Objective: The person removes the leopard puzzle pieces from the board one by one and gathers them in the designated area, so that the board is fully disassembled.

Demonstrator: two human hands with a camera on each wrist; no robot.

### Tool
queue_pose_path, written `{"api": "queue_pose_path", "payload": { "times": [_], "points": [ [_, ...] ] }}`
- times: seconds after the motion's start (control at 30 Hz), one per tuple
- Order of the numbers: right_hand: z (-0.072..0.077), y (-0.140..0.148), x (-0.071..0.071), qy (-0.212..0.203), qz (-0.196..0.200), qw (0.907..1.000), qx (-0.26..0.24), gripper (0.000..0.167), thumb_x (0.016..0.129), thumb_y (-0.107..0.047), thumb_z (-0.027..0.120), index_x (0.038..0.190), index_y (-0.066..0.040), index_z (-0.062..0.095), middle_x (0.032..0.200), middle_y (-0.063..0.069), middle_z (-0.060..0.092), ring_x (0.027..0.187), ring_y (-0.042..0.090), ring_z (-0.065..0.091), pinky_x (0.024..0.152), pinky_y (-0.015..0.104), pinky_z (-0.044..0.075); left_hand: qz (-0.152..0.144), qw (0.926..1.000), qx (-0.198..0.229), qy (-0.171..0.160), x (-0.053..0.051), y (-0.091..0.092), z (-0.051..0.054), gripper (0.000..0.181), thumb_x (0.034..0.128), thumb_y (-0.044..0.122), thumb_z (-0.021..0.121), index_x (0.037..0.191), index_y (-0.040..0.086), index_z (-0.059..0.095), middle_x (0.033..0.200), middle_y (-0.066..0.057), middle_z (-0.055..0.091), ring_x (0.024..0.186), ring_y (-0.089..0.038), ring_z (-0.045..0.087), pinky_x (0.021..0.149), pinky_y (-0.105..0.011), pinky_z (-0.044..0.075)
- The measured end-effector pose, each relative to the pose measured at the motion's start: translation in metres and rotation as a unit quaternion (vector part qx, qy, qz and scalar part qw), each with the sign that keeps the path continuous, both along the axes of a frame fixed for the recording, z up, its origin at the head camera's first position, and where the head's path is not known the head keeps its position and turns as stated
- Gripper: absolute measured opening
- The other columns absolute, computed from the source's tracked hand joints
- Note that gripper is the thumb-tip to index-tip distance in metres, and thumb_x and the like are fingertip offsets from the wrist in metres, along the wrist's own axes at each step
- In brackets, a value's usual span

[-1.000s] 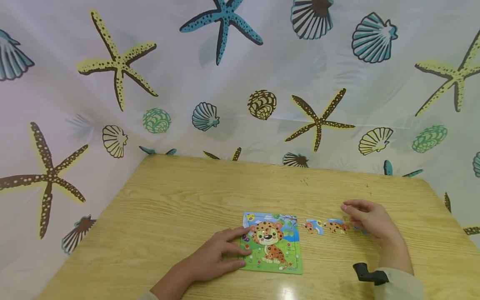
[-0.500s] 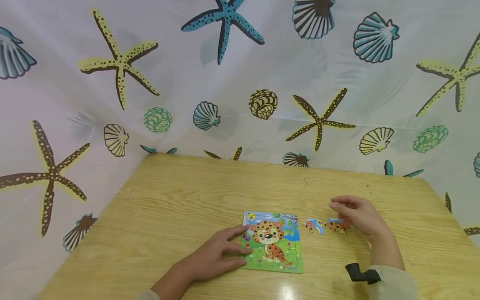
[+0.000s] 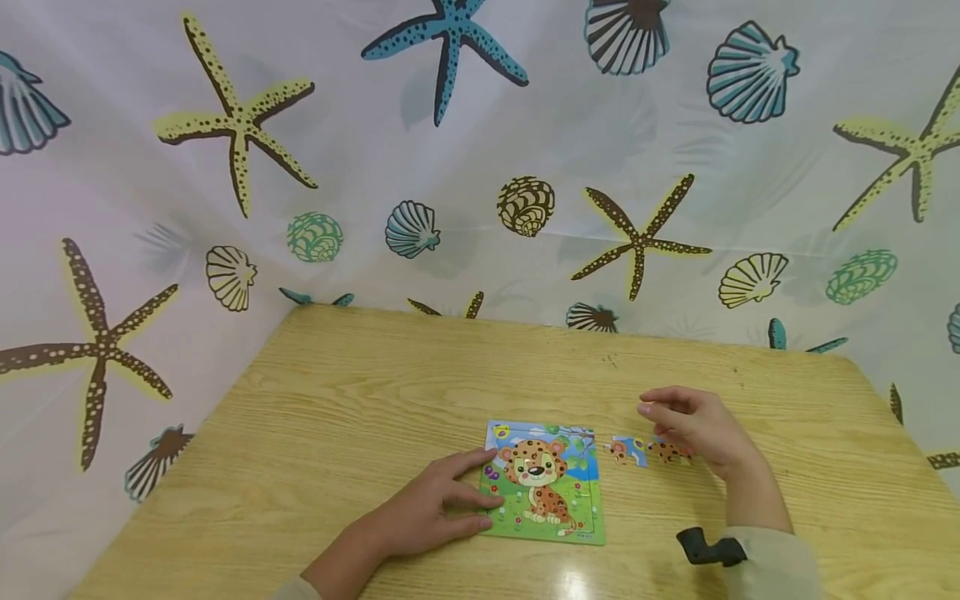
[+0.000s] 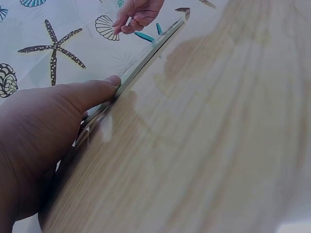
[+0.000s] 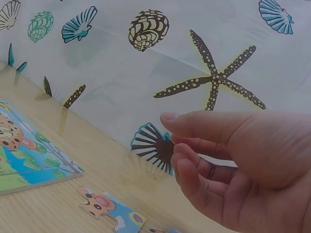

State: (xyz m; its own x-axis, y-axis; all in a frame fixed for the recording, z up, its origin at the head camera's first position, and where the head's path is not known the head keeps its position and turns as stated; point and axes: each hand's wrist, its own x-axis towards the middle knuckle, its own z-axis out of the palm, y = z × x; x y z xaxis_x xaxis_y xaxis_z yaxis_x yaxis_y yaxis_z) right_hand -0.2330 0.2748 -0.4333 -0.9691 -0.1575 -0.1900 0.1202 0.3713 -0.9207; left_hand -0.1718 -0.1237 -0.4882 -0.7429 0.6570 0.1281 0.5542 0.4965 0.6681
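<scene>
A square jigsaw board [image 3: 543, 500] with a spotted cub picture lies flat on the table. My left hand [image 3: 431, 510] rests its fingertips on the board's left side; in the left wrist view, the thumb of that hand [image 4: 43, 126] touches the board's edge [image 4: 150, 52]. My right hand [image 3: 701, 429] hovers right of the board with loosely curved fingers. Below it lies a spotted piece [image 3: 667, 452], partly covered, and left of that one a blue-and-orange piece [image 3: 633, 450]. The right wrist view shows a gap between thumb and fingers of the hand [image 5: 248, 170], nothing visible in it.
The wooden table [image 3: 360, 375] extends behind and left of the board. A white curtain [image 3: 465, 275] printed with starfish and shells stands along its far and side edges. A black bracket [image 3: 708, 550] sits at the right sleeve [image 3: 776, 567].
My right hand has moved left, from beyond the spotted piece to partly above it, with its fingers still curved. My left hand and the board have stayed in place.
</scene>
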Motion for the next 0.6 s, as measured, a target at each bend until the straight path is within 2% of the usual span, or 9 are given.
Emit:
{"api": "queue_pose_path", "payload": {
  "times": [0.2, 0.4, 0.6],
  "points": [
    [0.001, -0.01, -0.001, 0.005, 0.017, 0.9998, -0.008, 0.055, 0.094, -0.035, 0.071, 0.13, 0.004, 0.058, 0.107, 0.013, 0.065, 0.083, 0.022, 0.065, 0.074, 0.03, 0.059, -0.001, 0.9999, 0.007, 0.009, -0.001, 0.001, 0.0, 0.029, 0.0934, 0.043, 0.068, 0.119, 0.032, 0.074, 0.161, -0.003, 0.037, 0.148, -0.03, 0.033, 0.116, -0.06, 0.033],
    [0.003, -0.018, 0.0, 0.007, 0.038, 0.9993, 0.002, 0.052, 0.095, -0.034, 0.069, 0.13, 0.002, 0.059, 0.106, 0.013, 0.067, 0.086, 0.023, 0.065, 0.074, 0.032, 0.058, 0.0, 0.9999, 0.016, 0.0, -0.001, 0.0, 0.0, 0.025, 0.0928, 0.042, 0.07, 0.115, 0.032, 0.076, 0.161, -0.003, 0.037, 0.148, -0.031, 0.033, 0.115, -0.061, 0.033],
    [0.001, -0.028, -0.002, -0.001, 0.059, 0.9981, -0.013, 0.051, 0.094, -0.031, 0.071, 0.129, 0.004, 0.059, 0.107, 0.014, 0.068, 0.083, 0.023, 0.066, 0.074, 0.032, 0.059, 0.0, 0.9998, 0.019, -0.005, 0.0, 0.001, 0.0, 0.024, 0.0925, 0.042, 0.07, 0.113, 0.032, 0.076, 0.161, -0.003, 0.036, 0.148, -0.031, 0.032, 0.116, -0.061, 0.033]
  ]
}}
